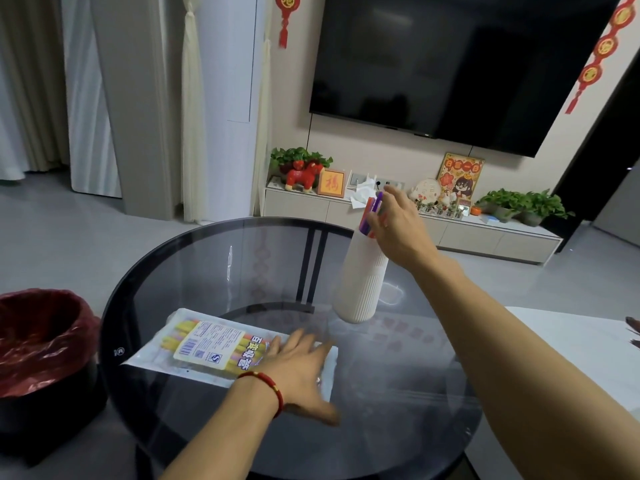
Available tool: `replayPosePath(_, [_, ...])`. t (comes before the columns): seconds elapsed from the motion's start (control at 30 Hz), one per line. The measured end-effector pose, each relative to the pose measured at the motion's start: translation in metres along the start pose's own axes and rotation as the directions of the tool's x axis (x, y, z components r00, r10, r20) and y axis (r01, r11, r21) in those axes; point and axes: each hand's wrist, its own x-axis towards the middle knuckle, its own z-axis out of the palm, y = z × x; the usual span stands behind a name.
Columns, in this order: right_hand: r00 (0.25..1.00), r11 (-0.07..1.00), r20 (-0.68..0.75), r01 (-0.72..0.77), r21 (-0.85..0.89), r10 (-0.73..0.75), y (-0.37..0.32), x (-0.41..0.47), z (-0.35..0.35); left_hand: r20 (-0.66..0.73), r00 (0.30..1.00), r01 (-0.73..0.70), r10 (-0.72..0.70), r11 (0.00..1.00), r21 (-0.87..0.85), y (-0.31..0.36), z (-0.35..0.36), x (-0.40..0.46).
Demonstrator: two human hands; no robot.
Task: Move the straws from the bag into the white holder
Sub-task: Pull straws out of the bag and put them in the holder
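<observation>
Dropping straws (370,213) into white holder (362,282), looks like. Purple and orange ones poke out of top, right hand (394,225) at rim with fingers round them; can't tell if grip is tight or letting go. Left hand (298,367) flat, fingers spread, pinning bag (207,344) near its open end, probably so it won't slide on glass table (214,265). Plenty of yellow straws left in bag. Red-lined bin (41,334) off left, well clear. Nothing between bag and holder.
</observation>
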Motion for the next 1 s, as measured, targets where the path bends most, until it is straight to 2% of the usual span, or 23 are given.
replayPosePath(0.1, [0.999, 0.999, -0.028, 0.026, 0.028, -0.025, 0.0, 0.0, -0.004, 0.108, 0.993, -0.045, 0.039, 0.998, 0.047, -0.012, 0.0, -0.006])
replayPosePath(0.17, [0.999, 0.999, -0.011, 0.053, 0.011, -0.053, 0.0, 0.001, -0.006, 0.129, 0.99, -0.054, 0.049, 0.998, 0.035, -0.017, -0.001, -0.008])
replayPosePath(0.23, [0.996, 0.997, -0.066, 0.068, 0.036, -0.065, -0.002, 0.0, -0.008, 0.111, 0.993, -0.053, 0.049, 0.998, 0.035, -0.02, -0.004, -0.008])
replayPosePath(0.4, [0.929, 0.973, -0.368, 0.107, 0.202, -0.026, -0.004, -0.032, -0.008, -0.003, 0.999, -0.047, 0.048, 0.988, 0.148, -0.019, -0.012, -0.003])
replayPosePath(0.47, [0.923, 0.949, -0.381, 0.071, 0.309, 0.055, 0.001, -0.062, 0.009, -0.031, 0.999, -0.025, 0.033, 0.975, 0.22, -0.015, -0.011, -0.003])
replayPosePath(0.53, [0.952, 0.905, -0.251, -0.053, 0.422, 0.173, 0.007, -0.096, 0.032, -0.056, 0.998, 0.003, 0.01, 0.971, 0.237, -0.011, -0.013, -0.004])
replayPosePath(0.63, [0.956, 0.856, 0.112, -0.293, 0.425, 0.271, 0.016, -0.14, 0.069, -0.101, 0.995, 0.029, -0.007, 0.975, 0.221, -0.005, -0.016, -0.008])
replayPosePath(0.7, [0.889, 0.815, 0.349, -0.425, 0.394, 0.295, 0.018, -0.159, 0.085, -0.143, 0.99, 0.026, 0.005, 0.976, 0.214, -0.001, -0.017, -0.011])
replayPosePath(0.8, [0.739, 0.597, 0.613, -0.633, 0.492, 0.278, 0.019, -0.173, 0.094, -0.196, 0.98, 0.018, 0.035, 0.966, 0.258, 0.004, -0.017, -0.014])
replayPosePath(0.9, [0.625, 0.349, 0.746, -0.768, 0.536, 0.23, 0.013, -0.179, 0.093, -0.241, 0.966, 0.006, 0.099, 0.916, 0.401, 0.013, -0.02, -0.015])
replayPosePath(1.0, [0.574, 0.251, 0.805, -0.809, 0.531, 0.147, 0.011, -0.181, 0.09, -0.266, 0.946, 0.025, 0.184, 0.778, 0.627, 0.023, -0.023, -0.014])
